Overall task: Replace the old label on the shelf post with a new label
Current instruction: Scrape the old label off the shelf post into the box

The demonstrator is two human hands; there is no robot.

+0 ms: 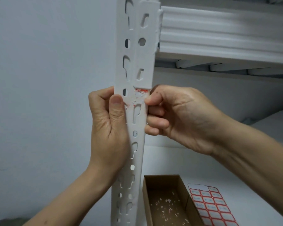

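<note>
Since white paper scraps (163, 207) already litter the cardboard box (148, 203) at bottom centre, the scraping looks well advanced. Just right of the box lies the sheet of new labels (212, 207), red-bordered, none yet in hand.

At mid-frame the left hand (108, 128) wraps round the shelf post (137, 59), thumb pressed on its front. The right hand (178, 118), fingers curled, pinches the post's right edge at the old label (140, 95). Whether a shred sits between its fingertips I cannot tell.

Only torn red and white patches of that label remain, stuck just above a slot. They must come off before a new label can go on.

Beyond, at upper right, the shelf beam (219, 30) joins the post; nothing blocks the work.
</note>
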